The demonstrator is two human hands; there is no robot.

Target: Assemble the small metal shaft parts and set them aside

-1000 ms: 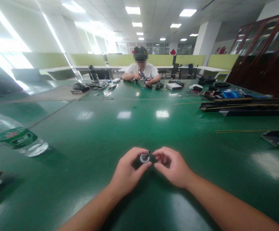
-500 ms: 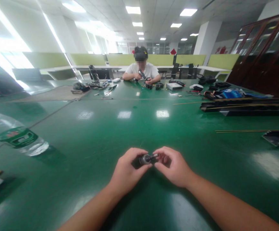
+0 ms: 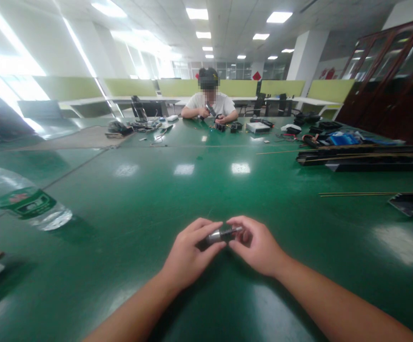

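A small silver and black metal cylinder with a thin shaft (image 3: 214,237) lies sideways just above the green table. My left hand (image 3: 188,251) is closed on its thick end between thumb and fingers. The thin dark end points right, into the curled fingers of my right hand (image 3: 258,247), which cup around the shaft tip. Thumb and forefinger of that hand stand a little apart, and the exact contact at the tip is partly hidden. Both forearms come in from the bottom edge.
A clear bottle with a green label (image 3: 31,204) is at the left. Black channel-shaped pieces (image 3: 363,159) and thin brass-coloured rods (image 3: 356,194) lie to the right. Across the green table (image 3: 149,190) sits a person in a white shirt (image 3: 224,102), among electronics and tools.
The metal cylinder has turned and shifted slightly right, showing more of its silver side. Its shaft tip reaches deeper among my right fingers. Both hands stay nearly in place.
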